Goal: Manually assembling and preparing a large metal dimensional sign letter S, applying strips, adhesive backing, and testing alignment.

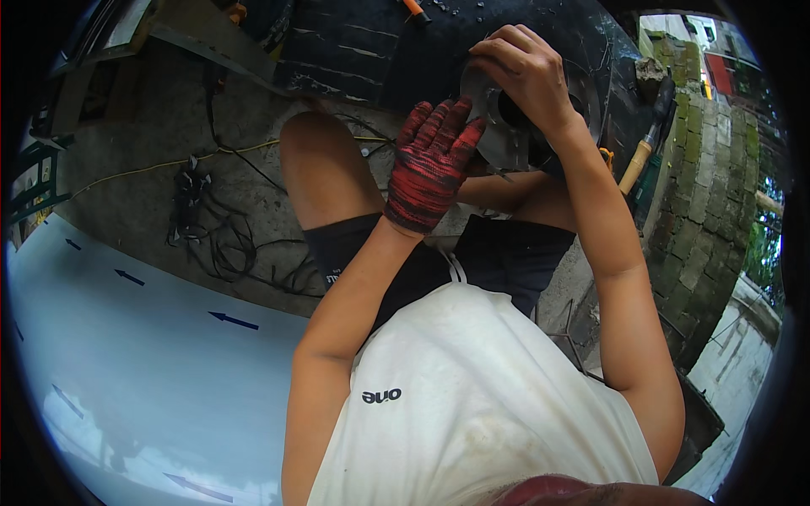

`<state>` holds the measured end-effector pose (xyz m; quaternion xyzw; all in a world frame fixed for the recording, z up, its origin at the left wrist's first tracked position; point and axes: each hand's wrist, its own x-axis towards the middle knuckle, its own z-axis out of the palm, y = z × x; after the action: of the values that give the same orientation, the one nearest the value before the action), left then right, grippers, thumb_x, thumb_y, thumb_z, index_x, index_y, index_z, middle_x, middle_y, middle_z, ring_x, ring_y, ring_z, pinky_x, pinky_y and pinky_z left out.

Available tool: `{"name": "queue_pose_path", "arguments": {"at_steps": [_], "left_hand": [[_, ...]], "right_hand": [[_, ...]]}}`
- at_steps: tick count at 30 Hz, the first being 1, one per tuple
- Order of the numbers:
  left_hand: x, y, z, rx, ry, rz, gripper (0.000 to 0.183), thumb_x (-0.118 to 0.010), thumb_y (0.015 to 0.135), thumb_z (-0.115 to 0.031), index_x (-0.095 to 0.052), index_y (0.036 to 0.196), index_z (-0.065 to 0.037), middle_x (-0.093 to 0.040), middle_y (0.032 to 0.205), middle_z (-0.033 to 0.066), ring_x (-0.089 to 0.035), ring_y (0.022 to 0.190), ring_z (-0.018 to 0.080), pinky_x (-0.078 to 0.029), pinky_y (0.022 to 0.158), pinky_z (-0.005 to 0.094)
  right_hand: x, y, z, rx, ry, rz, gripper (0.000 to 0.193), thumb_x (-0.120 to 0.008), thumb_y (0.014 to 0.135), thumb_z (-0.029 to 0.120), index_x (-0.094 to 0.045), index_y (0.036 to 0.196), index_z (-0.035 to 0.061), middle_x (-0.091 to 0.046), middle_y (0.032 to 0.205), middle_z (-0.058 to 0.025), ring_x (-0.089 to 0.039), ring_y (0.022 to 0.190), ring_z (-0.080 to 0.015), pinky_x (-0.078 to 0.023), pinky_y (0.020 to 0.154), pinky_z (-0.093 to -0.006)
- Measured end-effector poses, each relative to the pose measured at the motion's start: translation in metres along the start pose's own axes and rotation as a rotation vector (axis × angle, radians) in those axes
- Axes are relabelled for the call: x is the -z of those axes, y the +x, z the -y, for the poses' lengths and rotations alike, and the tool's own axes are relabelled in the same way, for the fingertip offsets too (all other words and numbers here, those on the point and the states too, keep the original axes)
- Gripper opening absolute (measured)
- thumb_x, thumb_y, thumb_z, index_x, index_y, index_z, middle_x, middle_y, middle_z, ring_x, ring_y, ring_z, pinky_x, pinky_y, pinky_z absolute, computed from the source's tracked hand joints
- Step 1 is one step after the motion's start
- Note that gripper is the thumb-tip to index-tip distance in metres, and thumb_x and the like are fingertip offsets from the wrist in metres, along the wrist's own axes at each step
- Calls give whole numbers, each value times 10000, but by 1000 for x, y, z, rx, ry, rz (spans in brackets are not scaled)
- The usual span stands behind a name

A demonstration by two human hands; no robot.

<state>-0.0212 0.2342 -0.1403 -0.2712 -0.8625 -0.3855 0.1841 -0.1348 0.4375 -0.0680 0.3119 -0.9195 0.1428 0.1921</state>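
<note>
A shiny grey metal piece (503, 145) with rounded edges and a dark opening lies at the near edge of a black worktop (354, 51), in front of my knees. My left hand (433, 169) wears a red and black knit glove. Its fingers are stretched out beside the metal piece's left edge, with nothing visible in them. Above the piece is my bare right hand (530, 76), its fingers bent and drawn together over the far left rim. What lies between those fingertips is too small to make out. My right wrist hides part of the metal.
An orange and black tool (416, 10) lies at the worktop's far side. To the right are a wooden-handled tool (634, 169) and a brick wall (688, 211). Black cables (224, 232) and a yellow cord (126, 175) cross the floor. A pale blue sheet (169, 363) spreads at left.
</note>
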Motion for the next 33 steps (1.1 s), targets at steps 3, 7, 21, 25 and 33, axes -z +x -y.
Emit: {"name": "queue_pose_path", "arguments": {"at_steps": [3,7,21,25,33], "left_hand": [[1,0,-1,-2,13,20,679,-808,870,-376,-608,1492,-189,-606,1530,122,-595,1380,300,-380,1239,522],[2,1,-4,-1,11,14,670,-780,820,-215,-608,1462,-131,-595,1542,146,-605,1365,326,-404,1227,551],[4,1,-5,6,-2,45,665,-738,852,-209,-581,1491,-107,-574,1560,158,-590,1382,337,-387,1247,564],[3,1,-3,1,-18,37,684,-749,849,-242,-577,1499,-119,-565,1571,152,-585,1386,331,-383,1249,560],[0,0,-3,6,-28,22,764,-826,797,-299,-579,1505,-151,-562,1574,138,-573,1400,328,-361,1261,553]], "right_hand": [[0,0,0,6,-9,-3,158,-868,826,185,-795,943,110,-714,901,5,-707,866,-198,-608,775,-358],[0,-1,0,4,-6,-2,157,-869,826,180,-797,945,108,-717,901,2,-708,868,-198,-610,777,-360],[2,1,0,10,5,30,188,-870,817,184,-797,977,116,-709,924,-11,-701,883,-216,-606,791,-367],[2,1,-1,19,7,41,173,-866,825,196,-794,962,119,-703,925,-10,-694,892,-213,-604,793,-367],[1,0,-1,9,-11,40,170,-865,834,219,-790,951,121,-695,917,-7,-693,896,-212,-605,793,-367]]}}
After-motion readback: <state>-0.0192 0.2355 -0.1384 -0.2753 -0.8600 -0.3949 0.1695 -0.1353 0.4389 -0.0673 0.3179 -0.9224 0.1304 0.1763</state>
